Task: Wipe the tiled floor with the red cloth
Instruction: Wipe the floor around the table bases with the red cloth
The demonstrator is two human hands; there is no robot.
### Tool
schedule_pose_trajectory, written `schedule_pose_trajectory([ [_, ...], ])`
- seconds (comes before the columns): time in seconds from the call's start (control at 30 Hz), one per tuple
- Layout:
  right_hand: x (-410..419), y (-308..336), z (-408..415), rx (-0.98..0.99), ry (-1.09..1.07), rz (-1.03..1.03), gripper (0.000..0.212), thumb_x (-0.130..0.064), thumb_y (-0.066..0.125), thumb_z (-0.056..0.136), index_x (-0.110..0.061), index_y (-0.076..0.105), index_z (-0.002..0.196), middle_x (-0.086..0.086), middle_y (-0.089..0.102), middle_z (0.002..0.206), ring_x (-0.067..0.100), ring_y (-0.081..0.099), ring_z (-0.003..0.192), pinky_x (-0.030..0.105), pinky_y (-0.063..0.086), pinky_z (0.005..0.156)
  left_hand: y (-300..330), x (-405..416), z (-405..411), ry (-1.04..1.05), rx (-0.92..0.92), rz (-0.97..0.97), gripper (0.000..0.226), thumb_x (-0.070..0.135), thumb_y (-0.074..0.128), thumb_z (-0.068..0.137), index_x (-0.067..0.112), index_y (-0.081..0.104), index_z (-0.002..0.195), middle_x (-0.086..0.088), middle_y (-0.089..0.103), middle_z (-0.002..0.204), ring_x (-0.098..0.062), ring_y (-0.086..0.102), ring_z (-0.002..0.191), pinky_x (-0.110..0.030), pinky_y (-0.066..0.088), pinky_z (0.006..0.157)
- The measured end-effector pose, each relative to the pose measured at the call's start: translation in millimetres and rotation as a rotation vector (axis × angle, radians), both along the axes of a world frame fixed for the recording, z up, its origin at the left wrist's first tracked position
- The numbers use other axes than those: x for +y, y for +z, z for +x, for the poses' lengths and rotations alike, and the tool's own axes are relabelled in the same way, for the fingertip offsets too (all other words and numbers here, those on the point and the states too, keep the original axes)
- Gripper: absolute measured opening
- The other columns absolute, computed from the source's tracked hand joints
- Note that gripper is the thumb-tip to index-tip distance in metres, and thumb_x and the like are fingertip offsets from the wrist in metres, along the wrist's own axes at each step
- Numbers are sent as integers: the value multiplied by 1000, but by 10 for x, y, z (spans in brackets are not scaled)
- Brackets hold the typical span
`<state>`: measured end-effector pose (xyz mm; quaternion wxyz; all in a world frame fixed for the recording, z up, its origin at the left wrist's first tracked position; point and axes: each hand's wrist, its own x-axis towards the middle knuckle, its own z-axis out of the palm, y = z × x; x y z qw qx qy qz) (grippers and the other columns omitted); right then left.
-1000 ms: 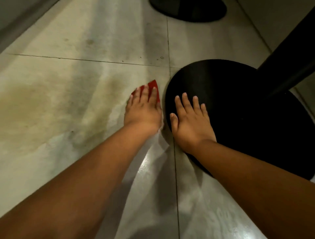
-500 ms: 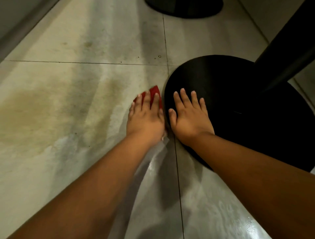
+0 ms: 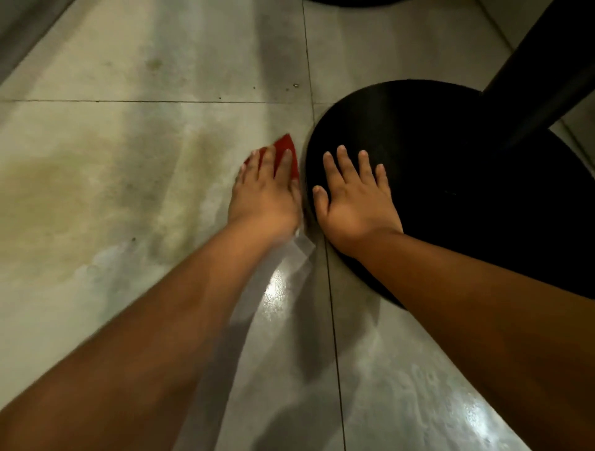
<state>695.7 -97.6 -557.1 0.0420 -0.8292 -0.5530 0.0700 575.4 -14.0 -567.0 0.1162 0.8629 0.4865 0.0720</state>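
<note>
1. Round black base [image 3: 467, 199]: flat disc lying on the floor, taken here as the landmark. A dark post [image 3: 544, 67] rises from its far right part and leaves the frame at the upper right.
2. Right hand [image 3: 352, 196]: lies palm down on the near left part of the base, fingers straight and slightly spread, thumb out toward the disc's left rim. It holds nothing.
3. Left hand [image 3: 267, 196]: on the floor just left of the base's left rim, palm down, fingers straight and close together, pressing flat on the cloth. The thumb is hidden, so whether it hooks the cloth cannot be told.
4. Red cloth [image 3: 286, 151]: lies on the floor under the left fingers, just left of the base's rim. Only its far pointed corner and a strip between the fingers show; the remainder is covered by the hand.
5. Tiled floor [image 3: 135, 64]: pale grey tiles with dark grout lines. One line runs away from the viewer and passes under the base's left edge. Left of the base lies a yellowish-brown stain [image 3: 54, 180]. Nearer the viewer than the base, the tiles show bright wet-looking glare.
6. Second dark base [image 3: 354, 2]: only an edge shows, beyond the landmark at the top of the view.
</note>
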Motion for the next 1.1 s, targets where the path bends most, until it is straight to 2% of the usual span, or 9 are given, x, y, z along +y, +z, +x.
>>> schedule_pose_trajectory([
  [0.13, -4, -6, 1, -15, -3, 8, 62, -49, 14, 102, -24, 2, 158, 2, -4, 166, 27, -10, 151, 47, -6, 122, -34, -395, -266, -17, 1, 41, 65, 44, 12, 93, 23, 20, 154, -6, 16, 162, -23, 7, 150, -37, 4, 121],
  [0.27, 1, 5, 11, -6, 1, 7, 62, -48, 16, 102, -24, 3, 158, 2, -3, 166, 28, -9, 152, 48, -5, 122, -25, 264, 156, 50, 26, 27, 55, 36, 24, 102, 22, 16, 155, -7, 12, 162, -27, 6, 150, -39, 4, 120],
  [0.37, 7, -2, 6, 3, 11, 10, 62, -48, 15, 103, -24, 3, 158, 2, -3, 166, 28, -9, 152, 47, -6, 122, -40, 762, 357, 22, 12, 13, 55, 34, 26, 103, 18, 17, 155, -12, 13, 162, -33, 8, 149, -44, 5, 121],
  [0.43, 7, 0, 15, 6, 11, 11, 61, -48, 15, 103, -24, 3, 158, 2, -3, 166, 28, -9, 152, 47, -6, 122, -16, 808, 355, -9, 17, 2, 55, 35, 25, 103, 17, 14, 155, -13, 11, 162, -34, 7, 149, -44, 5, 121],
  [0.63, 8, 10, 4, -8, 0, 18, 62, -47, 16, 103, -23, 4, 158, 3, -2, 166, 29, -9, 151, 49, -5, 122, -19, -30, -58, -78, -3, 27, 54, 37, 24, 103, 25, 13, 155, -3, 9, 163, -22, 2, 150, -37, 2, 121],
  [0.9, 28, 14, 18, 7, 8, 10, 62, -47, 17, 102, -23, 4, 158, 3, -2, 166, 29, -9, 151, 49, -6, 121, 35, 408, 303, -52, 52, -34, 56, 36, 21, 104, 21, 8, 156, -6, 5, 163, -27, 0, 150, -40, 3, 121],
  [1.1, 41, -19, 26, -10, 6, 14, 62, -49, 15, 102, -24, 3, 158, 2, -2, 166, 28, -9, 152, 48, -6, 122, 42, -636, -666, -184, 28, 45, 63, 43, 8, 96, 23, 13, 156, -3, 11, 163, -21, 5, 150, -38, 8, 122],
])
